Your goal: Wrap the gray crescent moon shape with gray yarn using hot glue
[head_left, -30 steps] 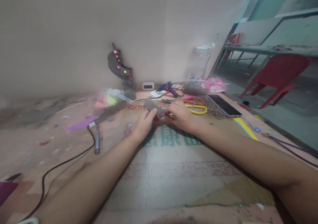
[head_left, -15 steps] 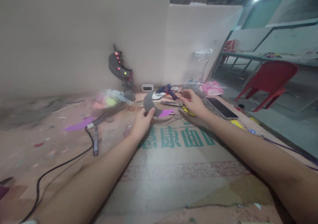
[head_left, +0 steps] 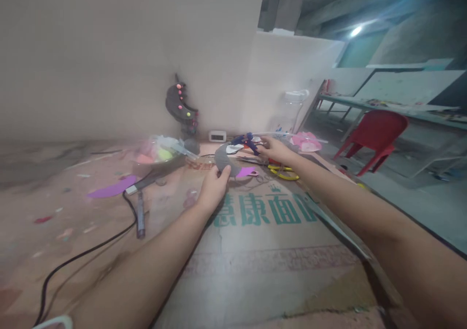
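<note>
A grey felt crescent is pinched between the thumb and fingers of my left hand, above the cardboard. My right hand reaches to the back of the table, its fingers closed at the handle of a dark blue glue gun with a small red light. Part of its grip is blurred. A purple felt piece lies just right of the crescent. Below my right wrist are scissors with yellow handles.
Against the wall hangs a dark crescent with coloured pompoms. A bowl of pompoms, a marker and a black cable are at left. A clear bottle and pink bag stand at back right; a red chair is beyond.
My right hand has moved left and its fingers have come onto the glue gun's handle. My left hand keeps hold of the felt crescent. The camera view has tilted up slightly.
</note>
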`<state>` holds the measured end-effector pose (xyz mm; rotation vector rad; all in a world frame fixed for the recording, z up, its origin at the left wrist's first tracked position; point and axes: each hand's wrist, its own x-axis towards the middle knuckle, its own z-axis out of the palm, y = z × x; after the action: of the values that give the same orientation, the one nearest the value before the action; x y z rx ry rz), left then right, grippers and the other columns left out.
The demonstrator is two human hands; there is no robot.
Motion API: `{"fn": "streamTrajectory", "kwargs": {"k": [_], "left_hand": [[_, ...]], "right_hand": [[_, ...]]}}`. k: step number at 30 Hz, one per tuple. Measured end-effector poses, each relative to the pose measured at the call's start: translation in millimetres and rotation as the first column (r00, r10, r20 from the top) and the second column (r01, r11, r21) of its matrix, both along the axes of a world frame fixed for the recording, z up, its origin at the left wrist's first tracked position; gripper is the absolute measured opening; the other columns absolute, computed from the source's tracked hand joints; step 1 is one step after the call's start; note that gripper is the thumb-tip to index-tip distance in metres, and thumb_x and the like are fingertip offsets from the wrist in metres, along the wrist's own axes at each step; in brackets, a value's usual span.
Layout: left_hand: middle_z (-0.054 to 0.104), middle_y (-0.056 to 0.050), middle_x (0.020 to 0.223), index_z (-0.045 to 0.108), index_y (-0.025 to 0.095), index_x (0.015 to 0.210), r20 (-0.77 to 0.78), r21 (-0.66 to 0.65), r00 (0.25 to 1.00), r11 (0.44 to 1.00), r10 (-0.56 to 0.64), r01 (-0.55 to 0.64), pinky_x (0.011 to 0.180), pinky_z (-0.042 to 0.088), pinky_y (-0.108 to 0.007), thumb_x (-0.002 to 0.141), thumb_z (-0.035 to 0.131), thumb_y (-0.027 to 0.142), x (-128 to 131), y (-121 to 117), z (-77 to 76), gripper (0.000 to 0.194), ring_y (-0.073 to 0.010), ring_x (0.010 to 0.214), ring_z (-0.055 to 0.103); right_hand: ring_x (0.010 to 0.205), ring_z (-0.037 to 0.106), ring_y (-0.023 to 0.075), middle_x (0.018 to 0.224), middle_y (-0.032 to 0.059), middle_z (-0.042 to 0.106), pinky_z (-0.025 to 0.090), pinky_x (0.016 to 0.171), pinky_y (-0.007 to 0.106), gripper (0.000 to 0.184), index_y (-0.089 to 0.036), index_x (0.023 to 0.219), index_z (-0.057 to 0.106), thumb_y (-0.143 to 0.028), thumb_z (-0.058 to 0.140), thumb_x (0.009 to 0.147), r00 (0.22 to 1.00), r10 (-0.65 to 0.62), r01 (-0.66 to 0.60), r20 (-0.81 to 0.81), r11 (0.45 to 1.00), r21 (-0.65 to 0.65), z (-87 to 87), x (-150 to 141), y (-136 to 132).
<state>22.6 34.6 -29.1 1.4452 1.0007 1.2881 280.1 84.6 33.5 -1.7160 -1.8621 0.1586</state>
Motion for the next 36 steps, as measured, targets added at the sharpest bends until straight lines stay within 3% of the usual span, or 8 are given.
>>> {"fn": "streamTrajectory", "kwargs": {"k": [6,11,15,19,24,27,31,36], "left_hand": [[0.058,0.001,0.056,0.060,0.018,0.074,-0.006,-0.008,1.000,1.000,0.001,-0.001,0.055,0.040,-0.025,0.080,0.066,0.049,-0.6,-1.3,4.3,0.032,-0.0149,0.056,0.055],[0.058,0.001,0.055,0.060,0.017,0.072,0.003,-0.035,1.000,0.999,-0.007,0.007,0.051,0.038,-0.024,0.081,0.066,0.048,-1.1,-2.7,5.4,0.032,-0.0141,0.052,0.054],[0.057,0.002,0.054,0.058,0.017,0.072,0.032,-0.065,0.999,0.998,-0.018,0.020,0.048,0.037,-0.022,0.081,0.067,0.048,-0.3,-2.2,5.3,0.033,-0.0120,0.048,0.051],[0.055,0.003,0.054,0.057,0.018,0.075,0.063,-0.096,0.998,0.995,-0.019,0.025,0.046,0.037,-0.021,0.082,0.065,0.047,0.0,-3.3,7.4,0.032,-0.0106,0.046,0.049],[0.054,0.005,0.055,0.056,0.018,0.079,0.107,-0.125,0.994,0.992,-0.020,0.034,0.044,0.036,-0.020,0.081,0.065,0.049,-0.8,-4.4,8.9,0.032,-0.0091,0.044,0.047],[0.054,0.005,0.056,0.057,0.018,0.079,0.123,-0.125,0.992,0.992,-0.011,0.027,0.044,0.035,-0.019,0.080,0.067,0.049,-1.9,-4.0,7.7,0.033,-0.0088,0.045,0.047],[0.054,0.004,0.056,0.058,0.017,0.078,0.130,-0.128,0.991,0.991,-0.012,0.029,0.045,0.037,-0.020,0.081,0.065,0.047,-3.1,-5.3,8.7,0.031,-0.0090,0.046,0.047],[0.051,0.005,0.054,0.056,0.017,0.074,0.139,-0.163,0.990,0.987,0.022,0.001,0.046,0.037,-0.019,0.082,0.064,0.040,-2.0,-9.8,17.1,0.025,-0.0088,0.047,0.047]], "right_hand": [[0.104,0.069,0.0291,0.112,0.0156,0.074,0.052,0.092,0.036,0.048,-0.011,0.117,0.069,-0.043,0.071,0.081,0.995,-0.104,0.104,0.003,0.987,-0.123,-9.1,-21.9,42.2],[0.104,0.069,0.0292,0.112,0.0183,0.073,0.051,0.091,0.035,0.050,-0.010,0.124,0.064,-0.036,0.071,0.082,0.983,-0.181,0.179,-0.024,0.980,-0.082,-23.2,-35.9,46.9],[0.095,0.071,0.0251,0.105,0.0149,0.075,0.052,0.086,0.031,0.036,-0.011,0.117,0.067,-0.032,0.063,0.087,0.987,-0.134,0.131,-0.084,0.991,-0.040,-9.6,-38.0,40.2],[0.079,0.072,0.0217,0.086,0.0132,0.077,0.054,0.076,0.029,0.028,-0.009,0.103,0.070,-0.028,0.054,0.091,0.984,-0.053,0.046,-0.171,0.998,-0.045,17.5,-35.8,12.9],[0.094,0.070,0.0193,0.103,0.0079,0.076,0.052,0.087,0.030,0.025,-0.018,0.103,0.070,-0.033,0.060,0.086,0.954,0.109,-0.115,-0.281,0.993,-0.006,34.6,-33.8,-49.4],[0.084,0.069,0.0210,0.096,0.0084,0.075,0.055,0.082,0.036,0.031,-0.020,0.096,0.066,-0.047,0.064,0.082,0.904,0.188,-0.190,-0.383,0.981,0.034,26.3,-35.3,-84.1],[0.084,0.068,0.0255,0.082,0.0059,0.072,0.053,0.087,0.040,0.031,-0.024,0.078,0.066,-0.055,0.065,0.080,0.961,0.134,-0.145,-0.243,0.989,-0.029,3.6,-37.2,-112.8],[0.082,0.069,0.0270,0.087,0.0041,0.074,0.057,0.076,0.040,0.032,-0.024,0.088,0.068,-0.055,0.067,0.077,0.931,0.223,-0.254,-0.289,0.964,-0.074,-13.7,-41.8,-124.0]]}}
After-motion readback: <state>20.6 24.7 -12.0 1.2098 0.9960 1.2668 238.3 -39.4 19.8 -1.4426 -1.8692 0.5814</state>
